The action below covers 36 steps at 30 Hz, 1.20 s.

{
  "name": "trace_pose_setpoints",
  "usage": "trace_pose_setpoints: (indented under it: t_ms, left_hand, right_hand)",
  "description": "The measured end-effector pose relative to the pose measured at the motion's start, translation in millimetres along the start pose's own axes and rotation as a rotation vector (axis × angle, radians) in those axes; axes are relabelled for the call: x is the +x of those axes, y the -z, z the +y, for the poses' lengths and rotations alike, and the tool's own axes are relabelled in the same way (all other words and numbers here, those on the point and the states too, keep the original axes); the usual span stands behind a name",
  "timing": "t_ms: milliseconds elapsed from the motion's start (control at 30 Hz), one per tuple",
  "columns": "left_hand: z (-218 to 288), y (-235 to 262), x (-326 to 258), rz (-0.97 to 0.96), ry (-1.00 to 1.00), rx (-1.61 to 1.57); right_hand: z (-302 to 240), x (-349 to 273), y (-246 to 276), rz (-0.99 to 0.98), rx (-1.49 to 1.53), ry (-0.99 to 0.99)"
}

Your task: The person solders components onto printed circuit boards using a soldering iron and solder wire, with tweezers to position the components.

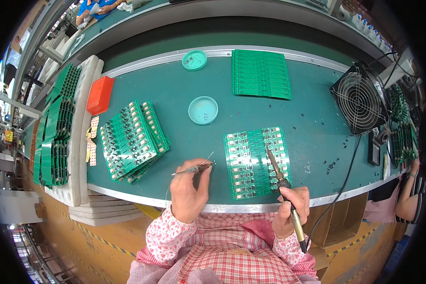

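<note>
My right hand (292, 209) is wrapped around a soldering iron (296, 222), whose tip points down over the right part of a green circuit board panel (253, 165). Rows of small components run along both sides of that panel, which lies flat on the bench in front of me. Just left of it, my left hand (188, 193) pinches a slim metal tool that looks like tweezers (192, 170), together with a thin wire. Their ends stick out toward the panel, apart from it. Whether the iron's tip touches the panel, I cannot tell.
Populated panels (130, 142) lie stacked at left, bare-looking green panels (260, 73) at the back. Two turquoise dishes (203, 110), a red box (99, 95) and a black fan (360, 99) stand around. Small dark parts (332, 165) are scattered right, near the iron's cord (344, 182).
</note>
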<state>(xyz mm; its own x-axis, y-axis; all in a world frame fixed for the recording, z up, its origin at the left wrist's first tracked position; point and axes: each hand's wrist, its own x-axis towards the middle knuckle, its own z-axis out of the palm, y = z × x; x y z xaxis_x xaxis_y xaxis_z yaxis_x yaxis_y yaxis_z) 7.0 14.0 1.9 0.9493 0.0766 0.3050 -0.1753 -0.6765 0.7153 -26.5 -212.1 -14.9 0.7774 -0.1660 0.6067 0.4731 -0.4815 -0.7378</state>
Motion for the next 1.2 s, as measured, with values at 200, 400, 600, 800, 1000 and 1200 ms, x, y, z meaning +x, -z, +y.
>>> trace_pose_setpoints:
  t_ms: [200, 400, 600, 800, 1000, 1200]
  left_hand:
    - [-1, 0, -1, -0.012, 0.036, -0.019]
    - [0, 0, -1, -0.009, -0.008, 0.008]
    - [4, -1, -1, 0.005, -0.056, 0.059]
    - [3, -2, -1, 0.021, -0.075, 0.046]
    - [2, 0, -5, -0.016, -0.085, -0.016]
    - [12, -4, -13, -0.127, -0.100, -0.154]
  right_hand:
    - [1, 0, 0, 0.002, 0.005, 0.008]
    - [1, -1, 1, 0.002, 0.008, 0.002]
    - [1, 0, 0, -0.003, 0.008, 0.013]
    - [2, 0, -1, 0.011, 0.011, 0.013]
    - [0, 1, 0, -0.030, 0.083, 0.004]
    - [1, 4, 1, -0.055, 0.075, 0.038]
